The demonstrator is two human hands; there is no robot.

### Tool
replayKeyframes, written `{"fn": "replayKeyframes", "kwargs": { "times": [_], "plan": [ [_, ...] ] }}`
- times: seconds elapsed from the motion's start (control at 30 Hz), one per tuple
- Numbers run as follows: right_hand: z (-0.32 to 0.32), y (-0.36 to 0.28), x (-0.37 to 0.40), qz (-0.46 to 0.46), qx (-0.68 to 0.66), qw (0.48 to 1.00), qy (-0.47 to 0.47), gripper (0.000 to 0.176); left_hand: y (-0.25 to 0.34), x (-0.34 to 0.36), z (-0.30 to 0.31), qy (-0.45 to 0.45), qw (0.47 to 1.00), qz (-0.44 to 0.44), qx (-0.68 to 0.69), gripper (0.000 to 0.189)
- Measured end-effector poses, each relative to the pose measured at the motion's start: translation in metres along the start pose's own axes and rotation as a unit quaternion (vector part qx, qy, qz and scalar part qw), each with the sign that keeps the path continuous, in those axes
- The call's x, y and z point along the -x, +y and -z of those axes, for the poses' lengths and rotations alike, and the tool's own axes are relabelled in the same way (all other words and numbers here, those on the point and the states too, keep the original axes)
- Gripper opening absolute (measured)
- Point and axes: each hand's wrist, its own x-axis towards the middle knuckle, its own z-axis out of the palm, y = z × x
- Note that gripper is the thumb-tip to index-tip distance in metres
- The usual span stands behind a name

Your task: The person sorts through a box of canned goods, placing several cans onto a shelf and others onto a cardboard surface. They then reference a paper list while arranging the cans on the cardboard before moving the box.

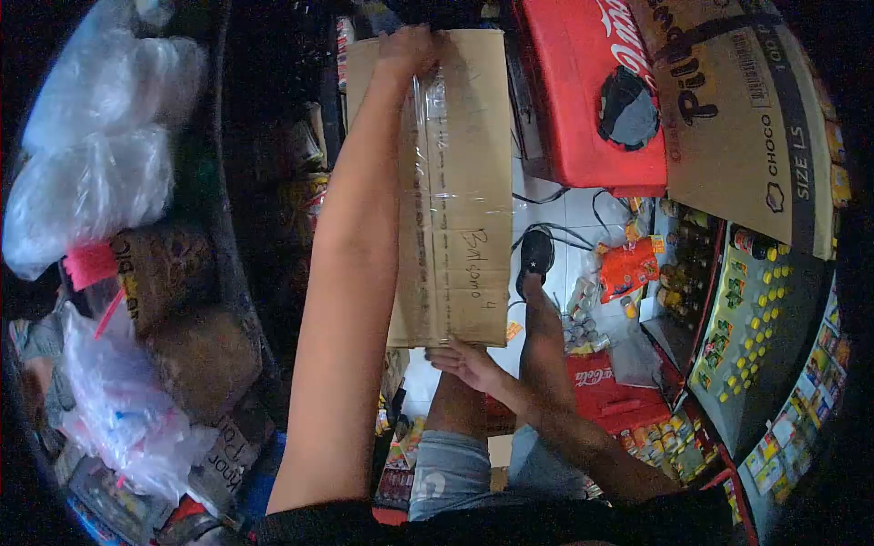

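A long cardboard box (455, 182) spans the middle of the view, with clear tape down its seam and handwriting on its face. My left arm reaches along it, and my left hand (414, 50) grips the far edge, somewhat blurred. At the near edge, my right hand (466, 364) supports the box, its fingers partly tucked beneath. The box is held in front of my legs, above the tiled floor (583, 207). Its underside and contents are hidden.
At the right stand a red Coca-Cola cooler (583, 109), a large carton (728, 136) and shelves of yellow-capped bottles (751, 328). Plastic bags (100, 182) and cartons (196, 364) are piled at the left. Cables (560, 235) and an orange packet (630, 267) lie near my foot.
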Motion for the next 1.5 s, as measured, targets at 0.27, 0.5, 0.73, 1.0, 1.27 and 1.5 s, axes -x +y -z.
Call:
{"fn": "replayKeyframes", "kwargs": {
  "times": [0.27, 0.5, 0.73, 1.0, 1.27, 1.5],
  "plan": [
    [0.007, -0.026, -0.049, -0.026, -0.017, 0.999, 0.01, 0.04, -0.034, -0.045, -0.062, -0.09, 0.989, -0.038, -0.106, 0.049],
    [-0.008, -0.053, -0.066, -0.063, 0.023, 0.997, 0.027, 0.033, -0.081, -0.039, -0.078, -0.029, 0.975, -0.006, -0.22, 0.044],
    [-0.006, -0.081, -0.083, -0.061, -0.05, 0.997, 0.023, 0.034, -0.106, -0.047, -0.128, -0.204, 0.972, -0.063, -0.097, 0.064],
    [0.036, -0.111, -0.056, -0.134, 0.052, 0.974, 0.177, 0.042, 0.086, 0.186, -0.166, -0.109, 0.991, 0.052, 0.048, 0.094],
    [0.012, -0.114, -0.062, 0.02, -0.039, 0.982, 0.183, 0.025, 0.068, 0.187, -0.155, -0.17, 0.981, -0.014, 0.091, 0.101],
    [0.031, -0.124, -0.036, -0.053, 0.116, 0.987, 0.097, 0.044, 0.07, 0.2, -0.124, -0.195, 0.952, 0.212, 0.102, 0.12]
  ]
}}
